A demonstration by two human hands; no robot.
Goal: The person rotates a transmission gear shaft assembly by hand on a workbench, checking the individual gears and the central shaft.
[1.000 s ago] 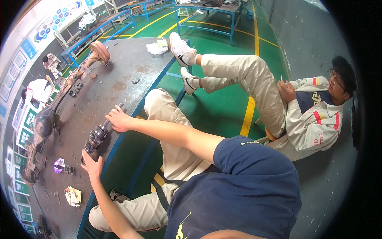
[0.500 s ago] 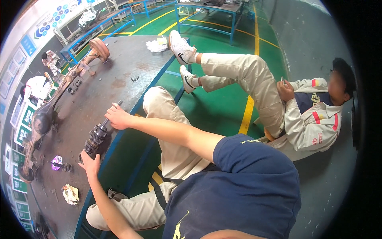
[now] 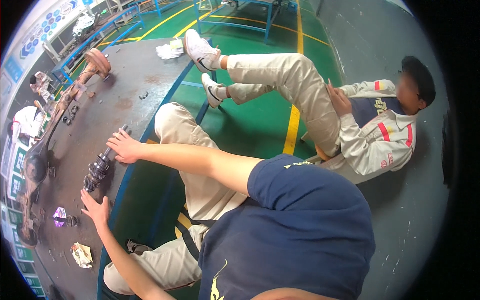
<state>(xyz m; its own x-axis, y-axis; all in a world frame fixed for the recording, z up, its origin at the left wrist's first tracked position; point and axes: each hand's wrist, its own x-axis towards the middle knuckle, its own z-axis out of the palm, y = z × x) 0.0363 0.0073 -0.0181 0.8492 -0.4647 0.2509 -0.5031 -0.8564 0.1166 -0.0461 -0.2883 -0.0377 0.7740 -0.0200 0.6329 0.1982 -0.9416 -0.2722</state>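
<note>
My right hand is closed over the slender upper end of a metal gear shaft on the dark steel bench. The shaft carries a stack of toothed gears and lies diagonally near the bench's blue edge. At its lower end is my left hand, fingers apart, tips touching or very close to it. A purple-and-white item and a small gear part lie beside my left hand, with crumpled paper nearer me.
A rusty axle runs along the bench's far side. A white bundle lies at the far corner. A seated co-worker is at my right, feet raised by that corner, beside a grey wall. Other people are beyond the bench.
The view has shifted, so the bench and co-worker sit further left and higher in the picture. My hands remain at the two ends of the gear shaft.
</note>
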